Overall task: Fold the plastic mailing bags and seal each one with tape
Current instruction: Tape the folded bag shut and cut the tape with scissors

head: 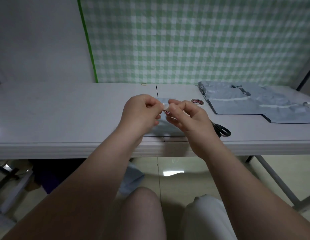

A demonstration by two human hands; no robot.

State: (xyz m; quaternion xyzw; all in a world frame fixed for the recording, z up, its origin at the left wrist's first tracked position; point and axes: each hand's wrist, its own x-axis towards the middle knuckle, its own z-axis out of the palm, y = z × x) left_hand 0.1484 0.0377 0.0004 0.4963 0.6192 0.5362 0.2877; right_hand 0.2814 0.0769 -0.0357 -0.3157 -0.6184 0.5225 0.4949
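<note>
Left hand [140, 113]: fingers curled, pinching the tape [168, 112] end.
Right hand [187, 116]: curled round the same tape, the roll held between both hands.
Bag [162, 127]: folded, flat on the table [64, 115] directly under the hands; its long axis seems to run away from the person.
Coming move: likely straight down onto the bag, both hands equally near.
Scissors [222, 129]: just right of the right hand.

One table [64, 110] bears one pair of scissors [223, 131], one rubber band [144, 84], one loose tape roll [197, 101], one folded bag [165, 100] and a bag pile [237, 104] too overlapped to count, while a second tape roll [168, 112] is held by two hands, the left hand [142, 111] and the right hand [187, 116].
</note>
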